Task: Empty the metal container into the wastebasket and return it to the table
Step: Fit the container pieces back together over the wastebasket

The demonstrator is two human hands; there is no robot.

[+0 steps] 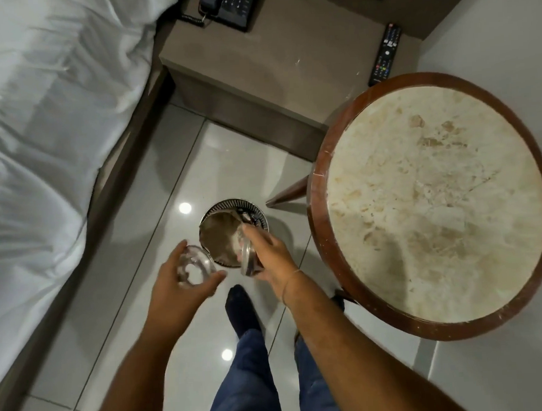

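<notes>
We see a shiny round metal container (246, 253) tipped on its side above the wastebasket, its flat faces nearly vertical and its open side turned left toward the bin's mouth; motion blur hides whether anything is inside. Our right hand (267, 252) grips it from the right, fingers wrapped over its rim. Directly below stands the round metal wastebasket (233, 231) with a ribbed silver wall, on the floor; something pale and crumpled fills much of its opening. Our left hand (179, 281), just left of the bin, clasps a clear, rounded glass-like piece (194, 267) between thumb and fingers, too blurred to identify.

Below the hands, blue trousers (247, 379) and a dark sock (240, 307) stand on glossy pale floor tiles (158, 230). To the right is a round table (436, 209) with a mottled cream stone top and dark wooden rim. Beyond sits a beige bedside cabinet (271, 57) carrying a black telephone (228, 5) and a black remote control (386, 54). A bed with rumpled white linen (45, 123) runs along the left.
</notes>
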